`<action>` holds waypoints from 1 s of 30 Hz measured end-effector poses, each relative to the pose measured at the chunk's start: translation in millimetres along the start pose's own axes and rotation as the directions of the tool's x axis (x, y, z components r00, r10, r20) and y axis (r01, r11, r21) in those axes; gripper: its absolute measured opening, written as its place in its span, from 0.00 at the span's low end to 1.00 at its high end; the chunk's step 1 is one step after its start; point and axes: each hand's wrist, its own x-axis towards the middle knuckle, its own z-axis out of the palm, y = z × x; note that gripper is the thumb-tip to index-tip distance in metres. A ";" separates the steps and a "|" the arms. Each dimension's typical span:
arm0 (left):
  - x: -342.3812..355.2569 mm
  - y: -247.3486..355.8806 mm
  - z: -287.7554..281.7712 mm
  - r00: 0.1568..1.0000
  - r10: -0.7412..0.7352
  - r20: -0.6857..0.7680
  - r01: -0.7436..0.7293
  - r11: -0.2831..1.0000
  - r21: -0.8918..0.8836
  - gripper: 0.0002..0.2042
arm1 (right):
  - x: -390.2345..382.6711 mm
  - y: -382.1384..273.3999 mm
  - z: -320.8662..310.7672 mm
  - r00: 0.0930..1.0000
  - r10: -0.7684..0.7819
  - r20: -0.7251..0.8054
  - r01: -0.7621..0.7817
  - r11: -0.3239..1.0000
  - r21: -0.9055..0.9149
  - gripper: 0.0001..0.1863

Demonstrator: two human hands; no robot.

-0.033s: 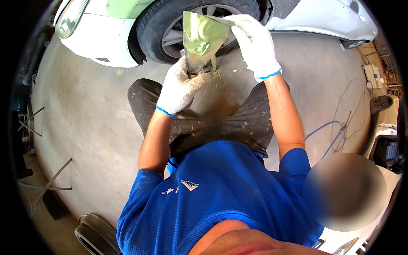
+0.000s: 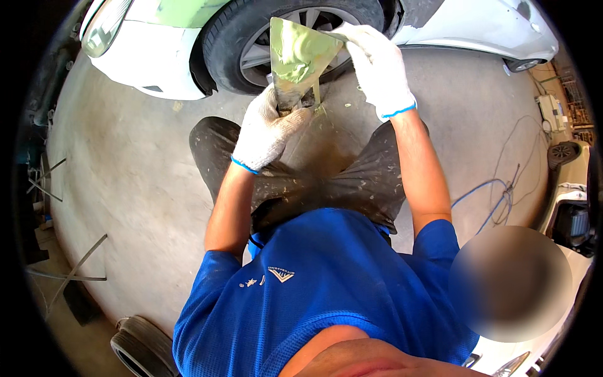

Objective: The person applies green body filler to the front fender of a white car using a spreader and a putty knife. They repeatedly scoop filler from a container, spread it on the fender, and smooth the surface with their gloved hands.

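In my gloved left hand [image 2: 267, 129] is the handle end of a putty knife [image 2: 287, 94], its wide triangular blade tilted up. Pale green filler [image 2: 295, 58] lies smeared and heaped across the blade. My right hand [image 2: 380, 72], also in a white knit glove, is at the blade's upper right corner with its fingers closed together. A thin dark edge shows by those fingertips; what they grip there is hidden. Beyond the blade stands a car wheel [image 2: 220, 47] under a white fender, with pale green on the bodywork [image 2: 179, 11] above.
Dark, spotted trouser legs [image 2: 217, 141] spread below my hands. Blue hose [image 2: 496, 183] and thin cable lie on the concrete floor [image 2: 138, 169] to the right. Metal stand legs [image 2: 75, 273] and a loose tire [image 2: 141, 345] are at left. Another light-coloured car [image 2: 568, 188] is at the right edge.
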 end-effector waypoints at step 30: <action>10.1 -40.4 -7.1 0.995 -0.101 -0.020 0.102 0.994 0.036 0.16 | -20.2 5.9 3.0 0.844 0.532 0.063 -0.334 0.431 0.838 0.06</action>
